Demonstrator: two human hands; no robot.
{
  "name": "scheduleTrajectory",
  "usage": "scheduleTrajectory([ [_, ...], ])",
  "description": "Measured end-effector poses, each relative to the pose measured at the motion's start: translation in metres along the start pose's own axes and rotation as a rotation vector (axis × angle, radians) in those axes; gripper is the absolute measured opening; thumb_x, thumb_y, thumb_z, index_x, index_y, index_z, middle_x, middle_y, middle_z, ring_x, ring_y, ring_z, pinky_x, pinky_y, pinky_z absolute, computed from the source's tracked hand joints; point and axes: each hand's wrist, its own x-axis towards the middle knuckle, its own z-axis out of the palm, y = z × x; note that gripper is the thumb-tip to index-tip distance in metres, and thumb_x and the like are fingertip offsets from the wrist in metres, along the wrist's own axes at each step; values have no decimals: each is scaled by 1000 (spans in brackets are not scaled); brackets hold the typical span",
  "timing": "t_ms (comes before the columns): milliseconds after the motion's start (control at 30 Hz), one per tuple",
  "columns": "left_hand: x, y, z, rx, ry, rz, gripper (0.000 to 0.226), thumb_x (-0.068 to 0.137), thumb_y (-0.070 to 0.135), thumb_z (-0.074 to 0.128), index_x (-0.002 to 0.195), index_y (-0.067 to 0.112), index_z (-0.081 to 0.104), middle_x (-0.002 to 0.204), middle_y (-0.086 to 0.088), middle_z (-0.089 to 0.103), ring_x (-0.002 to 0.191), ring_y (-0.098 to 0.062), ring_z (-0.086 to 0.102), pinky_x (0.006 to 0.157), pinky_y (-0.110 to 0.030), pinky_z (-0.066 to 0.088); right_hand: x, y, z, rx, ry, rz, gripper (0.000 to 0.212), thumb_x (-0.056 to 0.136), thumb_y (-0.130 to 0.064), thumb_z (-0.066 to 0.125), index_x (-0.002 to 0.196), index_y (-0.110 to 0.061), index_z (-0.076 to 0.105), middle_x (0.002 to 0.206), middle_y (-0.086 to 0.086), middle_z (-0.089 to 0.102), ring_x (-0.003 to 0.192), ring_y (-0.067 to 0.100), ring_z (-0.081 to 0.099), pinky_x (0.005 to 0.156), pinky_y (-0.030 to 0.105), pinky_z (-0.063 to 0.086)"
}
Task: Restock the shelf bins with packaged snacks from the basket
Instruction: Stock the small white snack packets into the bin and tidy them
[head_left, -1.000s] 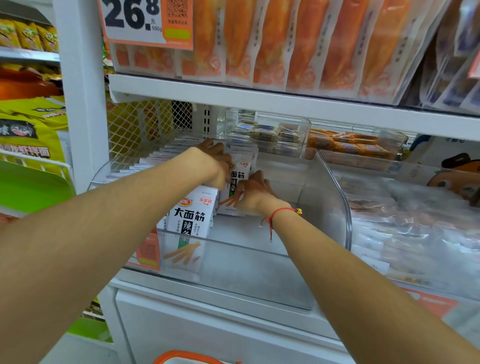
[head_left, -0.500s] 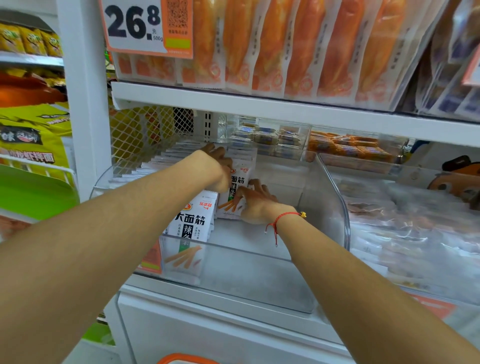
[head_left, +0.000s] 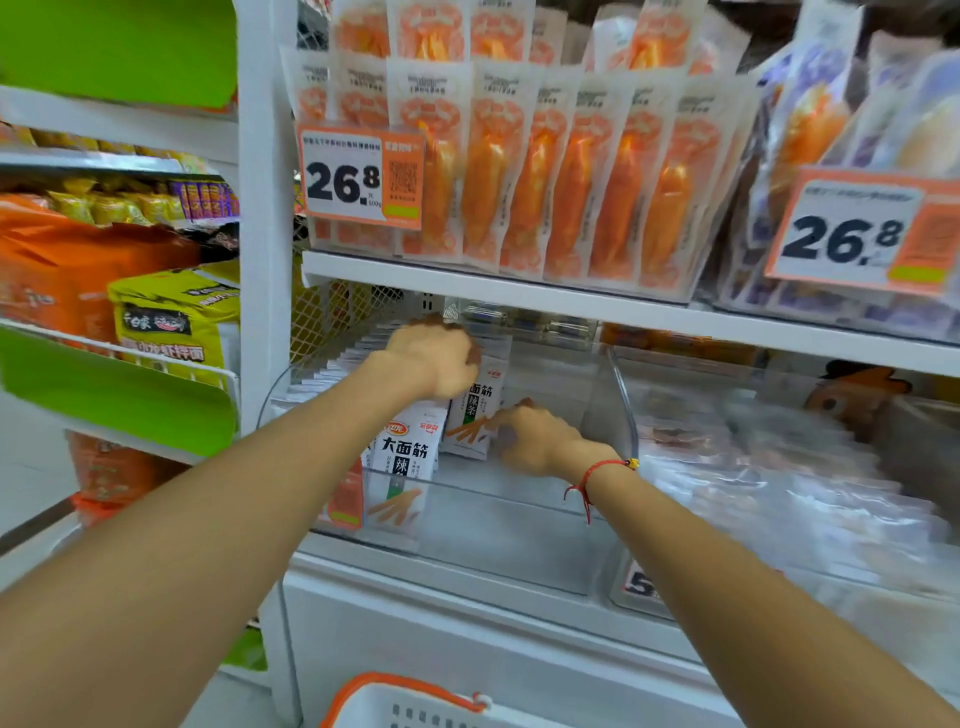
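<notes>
Shop, snack aisle. White shelving (head_left: 519, 299) stacked in tiers, clear bins (head_left: 467, 519) on lower tier. Orange price tags: "26.8" at 11 o'clock (head_left: 361, 179), another at 2 o'clock (head_left: 857, 234). Rows of identical orange snack packs (head_left: 545, 171) above. Yellow noodle bags (head_left: 171, 317) on neighbouring rack at 9 o'clock. Basket (head_left: 405, 699) at 6 o'clock.
</notes>
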Motion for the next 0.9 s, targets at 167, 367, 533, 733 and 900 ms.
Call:
scheduleTrajectory([
  [167,-57,16,-15,-323,85,-62,37,92,22,46,127,30,55,132,4,57,120,-23,53,90,-33,46,-69,-15,-20,48,213,-88,28,88,-13,51,107,-25,69,114,3,64,103,27,59,81,35,48],
  [367,-138,50,-2,-579,-19,-137,30,96,23,47,124,26,58,129,4,58,110,-22,56,87,-29,44,-154,-11,-12,107,198,-75,22,89,-16,54,99,-25,71,99,5,69,91,26,63,78,36,52],
  [533,-202,83,37,-674,-135,-165,28,92,25,50,117,29,62,122,6,61,112,-20,56,98,-35,44,-220,8,33,421,-80,-35,18,91,-8,58,106,-7,68,73,3,65,58,7,61,56,18,51],
  [733,-268,116,103,-755,-246,-216,25,92,26,49,114,31,61,111,6,64,81,-16,63,73,-29,49,-276,31,102,470,-379,152,27,94,-11,56,120,-6,62,95,11,68,66,7,59,59,15,49],
  [900,-309,137,165,-868,-349,-283,26,94,25,49,118,26,61,123,0,60,105,-23,60,93,-38,49,-305,50,168,527,-442,248,26,94,-8,53,118,-6,62,102,17,66,66,7,59,60,16,49],
])
